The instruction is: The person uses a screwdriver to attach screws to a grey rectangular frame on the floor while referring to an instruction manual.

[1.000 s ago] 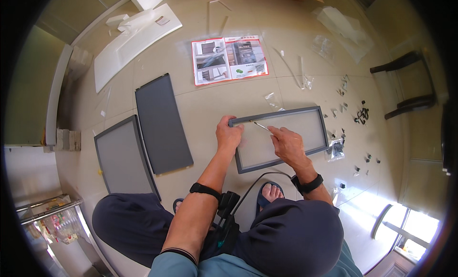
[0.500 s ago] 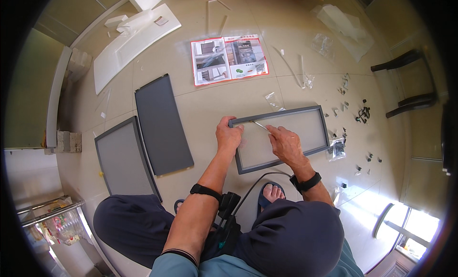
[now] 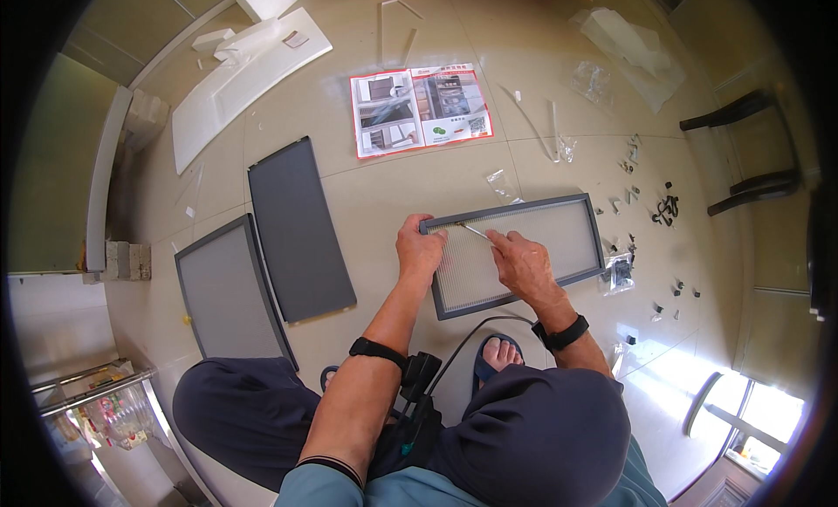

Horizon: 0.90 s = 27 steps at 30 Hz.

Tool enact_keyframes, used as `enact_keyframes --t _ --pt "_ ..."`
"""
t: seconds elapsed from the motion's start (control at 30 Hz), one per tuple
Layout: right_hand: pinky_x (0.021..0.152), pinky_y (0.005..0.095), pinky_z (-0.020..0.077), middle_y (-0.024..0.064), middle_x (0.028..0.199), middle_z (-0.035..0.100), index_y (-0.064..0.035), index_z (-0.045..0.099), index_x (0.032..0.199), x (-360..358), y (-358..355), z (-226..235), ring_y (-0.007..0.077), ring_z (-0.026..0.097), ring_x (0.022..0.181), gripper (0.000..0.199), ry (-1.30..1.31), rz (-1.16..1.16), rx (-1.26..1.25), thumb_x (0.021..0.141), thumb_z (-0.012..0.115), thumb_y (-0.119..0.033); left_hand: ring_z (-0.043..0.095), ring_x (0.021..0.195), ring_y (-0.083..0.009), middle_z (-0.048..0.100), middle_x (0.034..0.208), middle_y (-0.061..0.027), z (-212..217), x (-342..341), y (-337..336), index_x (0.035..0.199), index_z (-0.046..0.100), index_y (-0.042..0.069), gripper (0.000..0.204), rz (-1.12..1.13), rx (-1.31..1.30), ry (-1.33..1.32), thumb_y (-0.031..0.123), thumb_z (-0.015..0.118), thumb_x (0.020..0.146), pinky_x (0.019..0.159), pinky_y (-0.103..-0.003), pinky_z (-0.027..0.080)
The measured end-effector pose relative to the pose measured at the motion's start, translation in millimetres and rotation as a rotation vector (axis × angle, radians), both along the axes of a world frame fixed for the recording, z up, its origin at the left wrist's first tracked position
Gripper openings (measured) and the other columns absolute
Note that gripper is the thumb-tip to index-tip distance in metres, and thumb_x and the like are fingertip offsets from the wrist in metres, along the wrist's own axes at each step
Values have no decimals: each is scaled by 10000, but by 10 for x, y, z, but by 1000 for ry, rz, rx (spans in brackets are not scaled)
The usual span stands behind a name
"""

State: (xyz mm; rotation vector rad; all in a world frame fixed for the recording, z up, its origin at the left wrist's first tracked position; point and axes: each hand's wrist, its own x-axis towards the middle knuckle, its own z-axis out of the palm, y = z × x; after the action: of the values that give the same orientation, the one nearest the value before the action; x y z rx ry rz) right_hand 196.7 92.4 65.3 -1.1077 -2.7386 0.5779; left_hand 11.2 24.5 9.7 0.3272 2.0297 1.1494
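Note:
In front of me a grey-framed panel [image 3: 515, 308] with a translucent ribbed sheet lies at a slight slant on the tiled floor. My left hand [image 3: 421, 248] is closed around its far left corner, thumb over the frame's inner edge. In my right hand [image 3: 522, 264] is a screwdriver [image 3: 474, 232] with a thin metal shaft; my fingers hide its handle. Its tip meets the inner side of the frame's far bar, near the left corner, at a small brass-coloured spot. Whether a screw sits there is too small to tell.
Left lie a dark grey board [image 3: 301, 232] and a second framed panel [image 3: 229, 289]. An open printed leaflet [image 3: 422, 110] is beyond the work. To the right are scattered small fittings [image 3: 665, 208], a plastic bag of parts [image 3: 618, 271] and a dark chair-like frame [image 3: 751, 193]. White foam [image 3: 253, 88] lies far left.
Almost nothing differs. My hands, the screwdriver and the framed panel keep their places, and the whole view has shifted very slightly.

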Motion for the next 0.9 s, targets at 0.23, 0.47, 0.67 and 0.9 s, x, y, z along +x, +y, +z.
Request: enact_keyframes --t 0.23,0.47,0.67,0.9 --pt "595 397 536 129 778 616 -78 641 1157 -5 -6 -30 324 644 672 243 65 36 50 924 585 -118 675 851 -289 703 938 -152 84 31 3 1046 668 28 351 -1 2 90 178 783 750 789 -383 531" --pt "585 389 536 126 778 613 -71 644 1170 -16 -16 -39 309 644 657 253 40 56 53 929 580 -113 649 740 -221 682 826 -113 86 62 -5 988 674 10 352 -11 -24 224 184 828 724 691 -348 524" --pt "582 388 535 126 762 604 -67 636 1176 -23 -19 -46 304 643 652 257 44 65 53 929 576 -107 680 891 -345 710 932 -176 64 44 -7 1003 674 36 406 -27 -63 202 258 828 700 804 -412 527" --pt "585 388 538 132 765 606 -60 632 1176 -24 -16 -55 312 645 655 257 28 72 39 930 568 -102 685 881 -345 713 917 -176 66 42 -11 999 679 40 407 -26 -74 197 264 829 694 800 -414 530"
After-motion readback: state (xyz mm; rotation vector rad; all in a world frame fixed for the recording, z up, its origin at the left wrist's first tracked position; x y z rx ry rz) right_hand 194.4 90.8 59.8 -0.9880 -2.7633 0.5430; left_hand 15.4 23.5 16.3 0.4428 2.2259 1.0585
